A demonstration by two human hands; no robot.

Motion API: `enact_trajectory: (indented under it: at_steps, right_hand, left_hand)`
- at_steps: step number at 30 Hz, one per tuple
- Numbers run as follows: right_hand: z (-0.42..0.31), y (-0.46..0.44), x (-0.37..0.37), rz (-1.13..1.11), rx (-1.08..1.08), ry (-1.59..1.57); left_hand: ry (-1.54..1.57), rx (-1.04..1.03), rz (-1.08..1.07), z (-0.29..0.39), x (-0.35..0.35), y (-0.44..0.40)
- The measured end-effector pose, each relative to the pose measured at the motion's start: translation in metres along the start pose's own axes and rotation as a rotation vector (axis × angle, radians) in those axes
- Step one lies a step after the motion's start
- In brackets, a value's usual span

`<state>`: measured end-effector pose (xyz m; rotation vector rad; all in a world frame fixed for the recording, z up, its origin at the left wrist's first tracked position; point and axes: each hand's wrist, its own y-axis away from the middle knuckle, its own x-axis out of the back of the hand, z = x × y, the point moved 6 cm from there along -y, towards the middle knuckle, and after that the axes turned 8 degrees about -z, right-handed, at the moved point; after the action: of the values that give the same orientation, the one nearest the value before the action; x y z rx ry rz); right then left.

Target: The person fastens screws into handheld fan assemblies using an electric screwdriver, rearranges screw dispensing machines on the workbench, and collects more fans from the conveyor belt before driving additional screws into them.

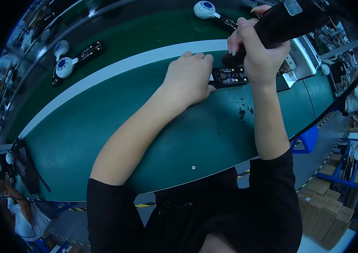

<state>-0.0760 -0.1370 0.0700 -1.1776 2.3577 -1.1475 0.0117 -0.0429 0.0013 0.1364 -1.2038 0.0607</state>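
Observation:
My left hand (190, 78) is closed around the left end of a black circuit-board assembly (231, 76) on the green work surface (179, 139). My right hand (261, 52) grips a thick black power tool (290, 23), whose narrower nose points down at the assembly's upper edge; its tip is hidden. Small dark screws (242, 113) lie scattered below the assembly. A metal fixture (303, 59) stands just right of my right hand.
White round-headed units with black boards lie beyond the white strip (124, 62), at left (65, 67) and top (204, 10). A black cable (335, 103) curves down the right side. A blue stool (308, 139), cardboard boxes (324, 211) and people at both edges are visible.

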Motion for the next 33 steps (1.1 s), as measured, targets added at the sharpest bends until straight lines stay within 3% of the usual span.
enact_trajectory:
  at_steps: [21, 29, 33]
  right_hand:
    - [0.018, 0.001, 0.006, 0.036, -0.083, 0.036]
    - [-0.047, -0.010, 0.115, 0.300, -0.046, 0.186]
    - [-0.049, 0.003, 0.150, 0.317, -0.038, 0.341]
  left_hand:
    - [-0.031, 0.011, 0.002, 0.004, -0.010, -0.016]
    - [-0.009, -0.001, 0.078, 0.001, -0.006, -0.024]
    - [0.031, -0.015, 0.051, -0.003, -0.009, -0.032]
